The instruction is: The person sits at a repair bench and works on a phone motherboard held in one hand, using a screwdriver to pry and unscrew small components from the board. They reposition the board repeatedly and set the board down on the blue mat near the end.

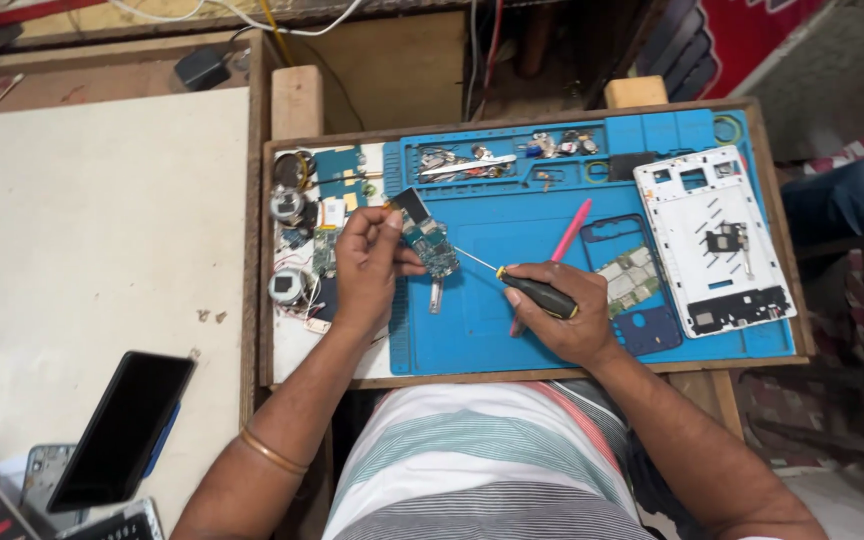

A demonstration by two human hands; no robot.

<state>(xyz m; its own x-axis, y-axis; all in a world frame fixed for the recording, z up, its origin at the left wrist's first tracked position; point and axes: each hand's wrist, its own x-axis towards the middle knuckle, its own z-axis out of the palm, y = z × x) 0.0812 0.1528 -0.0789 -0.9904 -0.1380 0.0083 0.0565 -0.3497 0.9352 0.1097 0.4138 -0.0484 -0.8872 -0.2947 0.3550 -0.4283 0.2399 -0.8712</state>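
Head view, looking down.

L hand (367,265): forearm enters from lower left, a gold bangle (272,452) on the wrist. Hand is raised over the left edge of the blue work mat (512,335), palm turned inward. Fingers (389,222) are pinched narrow on a small circuit board (430,245), thumb on the near side, fingertips at the board's upper left corner. Board is held tilted, its dark end up toward the hand and its lower end pointing right and down, above the mat.

R hand (567,315): forearm enters from lower right, hand resting low on the mat, knuckles up. Fingers are closed around the black grip of a screwdriver (527,290) with a yellow collar. Shaft runs up and left; tip (457,250) meets the right edge of the circuit board, just beside the L thumb.

Surroundings: a pink tool (567,235) lies on the mat, passing under the R hand. A blue phone frame (642,300) with a second board inside lies just right of the R hand. A white phone chassis (717,250) lies at the mat's right end. Mat's top trays hold screws and small metal parts (472,162). Left of the mat: loose parts, round components and wires (297,245). Mat sits in a wooden tray (282,110). On the pale tabletop (92,220) at left, well apart from both hands, lies a black phone (122,428), screen dark.
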